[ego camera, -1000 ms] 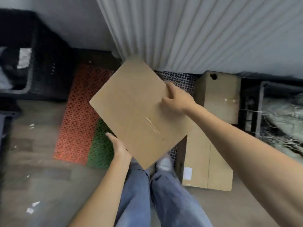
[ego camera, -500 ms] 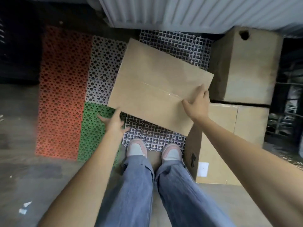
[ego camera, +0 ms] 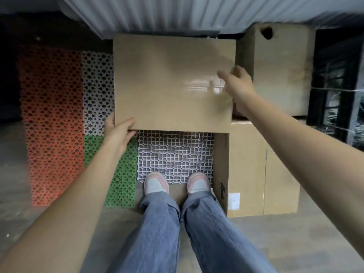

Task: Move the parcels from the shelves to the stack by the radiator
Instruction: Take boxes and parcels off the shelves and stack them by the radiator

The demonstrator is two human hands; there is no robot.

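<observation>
Brown parcel; orange mat, green mat, white lattice mat; blue jeans.

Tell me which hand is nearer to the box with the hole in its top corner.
Right. The right hand is at the carried parcel's right edge, just beside the holed box. The left hand grips the parcel's near-left corner, across the whole parcel from that box.

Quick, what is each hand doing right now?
Left hand: grips the near left corner of the cardboard box.
Right hand: blurred at the box's right edge; grip cannot be told.
</observation>
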